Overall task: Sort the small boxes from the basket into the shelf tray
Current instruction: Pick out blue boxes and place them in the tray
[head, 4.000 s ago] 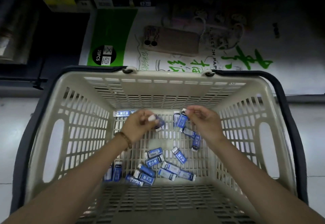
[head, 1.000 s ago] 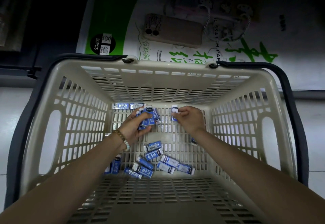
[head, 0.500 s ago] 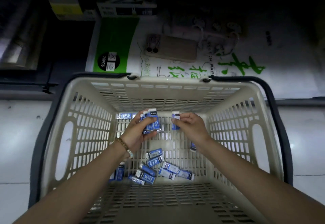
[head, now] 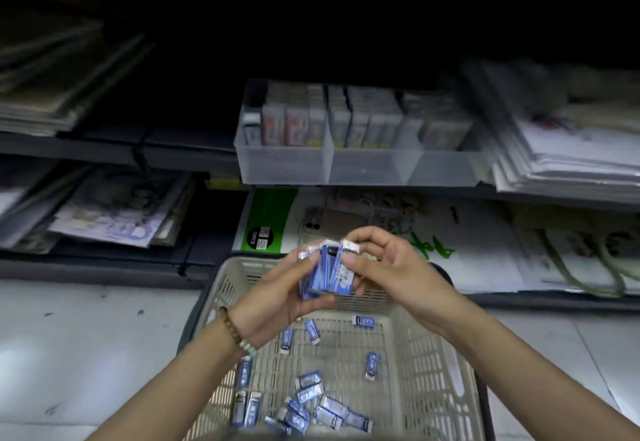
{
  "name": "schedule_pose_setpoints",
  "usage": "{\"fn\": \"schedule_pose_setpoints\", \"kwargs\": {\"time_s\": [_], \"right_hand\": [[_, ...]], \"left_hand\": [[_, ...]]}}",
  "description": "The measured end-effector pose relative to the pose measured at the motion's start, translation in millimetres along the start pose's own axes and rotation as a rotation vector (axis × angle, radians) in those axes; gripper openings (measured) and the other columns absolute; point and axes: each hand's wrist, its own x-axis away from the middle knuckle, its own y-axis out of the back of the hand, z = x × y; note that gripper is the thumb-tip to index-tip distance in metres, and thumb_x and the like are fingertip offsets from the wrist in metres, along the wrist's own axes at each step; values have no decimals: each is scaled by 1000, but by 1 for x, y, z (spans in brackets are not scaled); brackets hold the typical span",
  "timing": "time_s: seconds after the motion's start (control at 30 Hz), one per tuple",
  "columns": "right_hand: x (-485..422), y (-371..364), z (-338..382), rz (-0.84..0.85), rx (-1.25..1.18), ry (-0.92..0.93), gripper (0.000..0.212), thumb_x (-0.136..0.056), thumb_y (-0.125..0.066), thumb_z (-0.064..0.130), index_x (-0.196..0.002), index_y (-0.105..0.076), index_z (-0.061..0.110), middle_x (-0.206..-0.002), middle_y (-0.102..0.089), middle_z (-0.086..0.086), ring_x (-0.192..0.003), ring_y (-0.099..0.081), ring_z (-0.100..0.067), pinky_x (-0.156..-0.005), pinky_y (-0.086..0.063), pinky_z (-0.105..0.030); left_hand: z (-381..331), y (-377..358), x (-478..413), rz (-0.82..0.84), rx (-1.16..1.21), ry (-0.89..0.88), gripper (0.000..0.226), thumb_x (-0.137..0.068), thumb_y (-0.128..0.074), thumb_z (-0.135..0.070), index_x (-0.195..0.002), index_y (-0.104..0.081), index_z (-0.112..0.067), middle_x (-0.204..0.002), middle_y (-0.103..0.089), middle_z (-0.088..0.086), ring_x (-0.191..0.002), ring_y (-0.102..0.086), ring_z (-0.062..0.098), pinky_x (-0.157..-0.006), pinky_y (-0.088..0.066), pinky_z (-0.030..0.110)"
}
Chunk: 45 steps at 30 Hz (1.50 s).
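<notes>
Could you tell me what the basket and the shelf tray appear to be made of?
The basket: probably moulded beige plastic, matte, given its slotted lattice walls. The shelf tray: seemingly frosted translucent plastic, since its dividers show faintly through the front.

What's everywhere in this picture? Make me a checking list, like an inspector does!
Surface: pale floor, with the basket standing on it.
Job's things: bundle of small boxes held above the basket; loose boxes lying inside it; shelf tray partly filled.
Clutter: phone lying on a green-and-white pack.
Hands: left hand grips the bundle; right hand pinches its top.
Cables: pale loops at right; cord or handles, cannot tell.
Surroundings: paper stacks on shelves; dark above.
</notes>
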Motion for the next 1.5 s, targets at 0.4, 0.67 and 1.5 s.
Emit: {"fn": "schedule_pose_setpoints", "kwargs": {"time_s": [0.4,0.67,1.5], "right_hand": [[41,-36,75,254,-7,-158,40,-80,-65,15,-120,-62,17,-104,-72,-7,-87,-69,-11,-68,-54,-15],[32,-42,95,159,-24,-67,44,-70,-71,15,-112,-59,8,-99,-72,-5,-83,-69,-12,-67,-56,-18],[-152,-50,111,-149,880,265,42,-66,-85,23,-100,-59,21,-90,-62,6,-76,-57,-5,-55,-39,-4]], "left_hand": [[-83,-27,67,72,-533,-70,43,-69,-65,-37,-105,-61,-15,-74,-70,-9,-56,-59,-2,-46,-42,9],[-95,-28,59,-62,-415,-176,43,-71,-64,-45,-96,-63,-11,-87,-73,2,-81,-69,12,-77,-57,27],[-113,40,-16,-446,-255,-444,19,-90,-54,-33,-97,-57,-16,-90,-68,4,-61,-68,11,-52,-53,19]]}}
